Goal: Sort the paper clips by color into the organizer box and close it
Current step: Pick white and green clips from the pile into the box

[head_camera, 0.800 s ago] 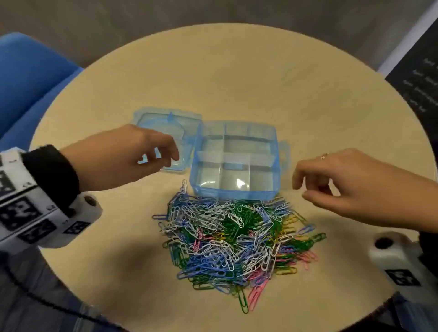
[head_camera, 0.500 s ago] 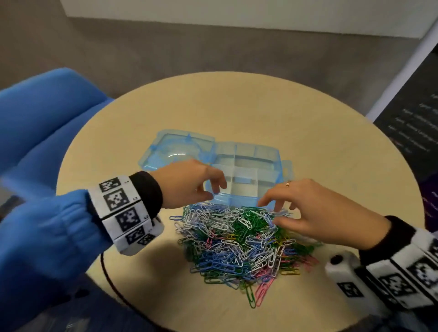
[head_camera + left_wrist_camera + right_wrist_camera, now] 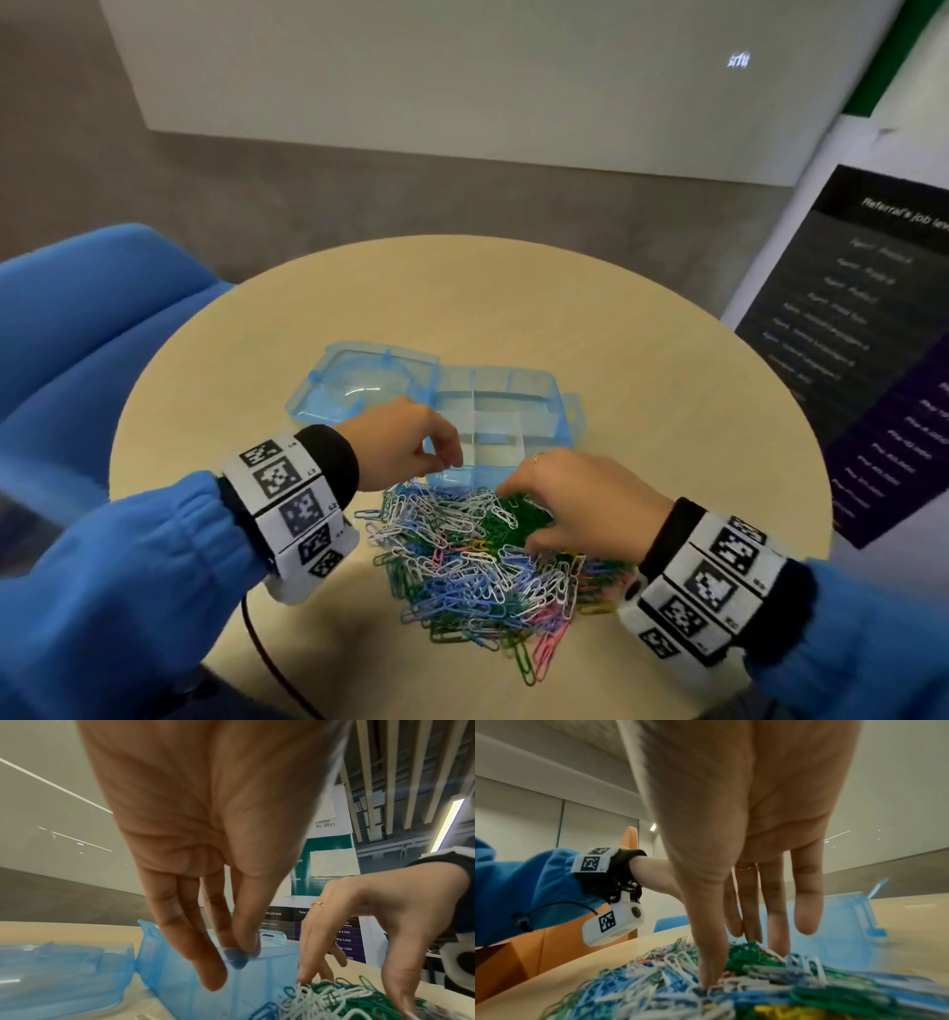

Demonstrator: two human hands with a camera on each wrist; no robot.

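Hands: left (image 3: 205,923) pinches box (image 3: 270,973) rim; right (image 3: 580,509) fingertips in clips (image 3: 462,565).

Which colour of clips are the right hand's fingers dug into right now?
The green clips: a dense green clump at the pile's far right, near the organizer box. The right hand straddles it with fingers and thumb; white, blue and pink clips lie scattered around.

Banner (image 3: 326,833), upper white part: "Refer to Win". Dark table below (image 3: 331,933): "job level", "Agent - Profile A", "Total", "Php 5,000", "Php 3,000", "Php 1,500". Head view, same banner (image 3: 868,288): "Referral's job lev…"; the rows under it are blurred.
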